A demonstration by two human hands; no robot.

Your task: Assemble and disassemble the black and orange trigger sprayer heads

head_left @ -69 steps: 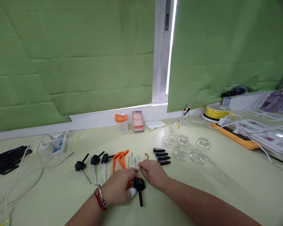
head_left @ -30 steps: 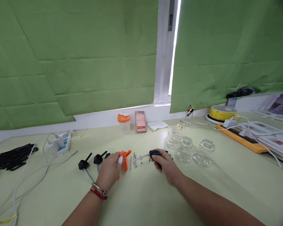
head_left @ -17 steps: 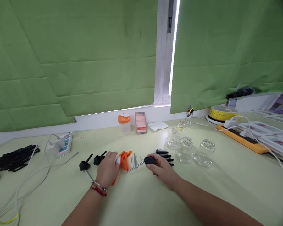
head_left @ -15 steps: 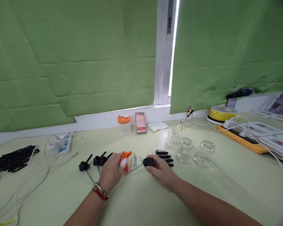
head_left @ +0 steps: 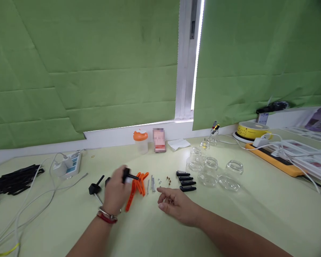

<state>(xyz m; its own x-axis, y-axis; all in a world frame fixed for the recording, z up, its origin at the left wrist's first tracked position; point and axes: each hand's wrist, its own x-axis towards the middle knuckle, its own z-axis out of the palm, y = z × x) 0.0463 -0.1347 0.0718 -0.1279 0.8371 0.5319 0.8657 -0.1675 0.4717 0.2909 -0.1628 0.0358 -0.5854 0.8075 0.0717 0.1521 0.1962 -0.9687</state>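
- Head view, left hand (head_left: 115, 191): located left of centre in the lower half of the frame. Blur limits detail, but I appear to be grasping a black crank (head_left: 126, 175) at my fingertips.
- Head view, black crank: raised beside my thumb, at the centre-left, its dark handle pointing right over the orange bent pieces (head_left: 142, 186). My hand hides part of it; contact with those pieces cannot be determined.
- Head view, right hand (head_left: 175, 204): located just right of centre, fingers loosely curled and released, with nothing visible between them. Nearest items are the small brass parts (head_left: 169, 181) and the metal pins (head_left: 153, 184).
- Head view, surroundings: a second crank (head_left: 93, 189) lies on the desk (head_left: 160, 235) at the lower left. Black ridged pieces (head_left: 187, 183) lie right of centre, with clear jars (head_left: 208, 176) farther right.
- Head view, handling: I judge the crank light and stiff, probably hard plastic on a metal rod. Take hold at the chunky black head, where the facets should resist turning. The smooth rod may slip. Treat the jars as fragile; grip the body, not the rim.
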